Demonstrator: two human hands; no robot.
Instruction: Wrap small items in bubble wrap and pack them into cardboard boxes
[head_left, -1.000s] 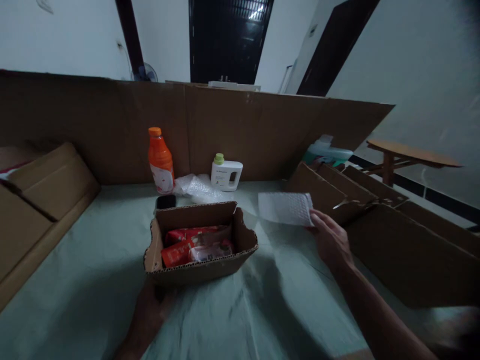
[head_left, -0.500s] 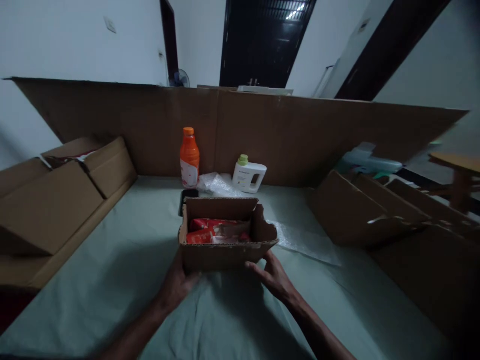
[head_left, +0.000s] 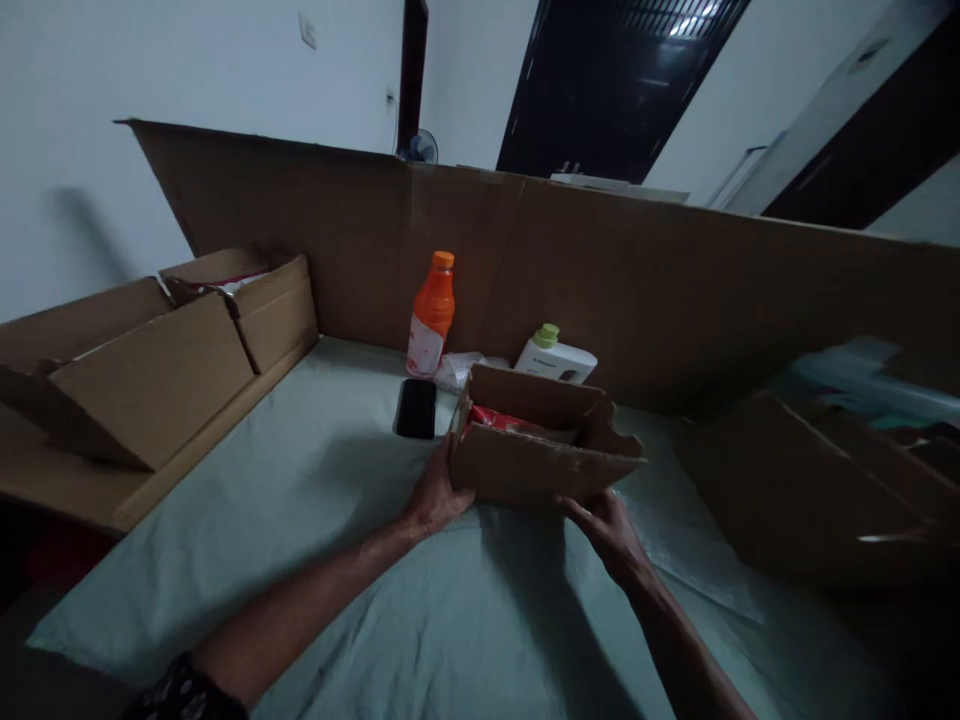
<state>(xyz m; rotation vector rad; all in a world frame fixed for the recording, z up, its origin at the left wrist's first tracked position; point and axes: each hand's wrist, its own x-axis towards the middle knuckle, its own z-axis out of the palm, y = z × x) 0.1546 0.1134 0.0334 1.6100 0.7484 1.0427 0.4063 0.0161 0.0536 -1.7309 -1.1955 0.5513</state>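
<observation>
Between my two hands is a small open cardboard box [head_left: 544, 470], its near side tilted toward me and its right end raggedly cut. Red packets [head_left: 502, 420] show inside, mostly hidden by the near wall. My left hand [head_left: 439, 490] grips the box's lower left corner. My right hand [head_left: 604, 520] holds it under the lower right, thumb on the near face. A black phone [head_left: 416, 408] lies just left of the box. Behind stand an orange bottle [head_left: 431, 315] and a white jug with a green cap [head_left: 555, 358], the jug partly covered by the box.
Two open cardboard boxes [head_left: 161, 375] sit at the left on a cardboard strip. A larger carton [head_left: 787, 480] with pale blue plastic items stands at the right. Bubble wrap [head_left: 705, 560] lies on the green cloth [head_left: 352, 610]. A tall cardboard panel [head_left: 345, 220] closes off the back.
My view has turned left and tilted, so everything sits further right. The held box has tipped, hiding more of the red packets, and now overlaps the white jug. The phone is more exposed.
</observation>
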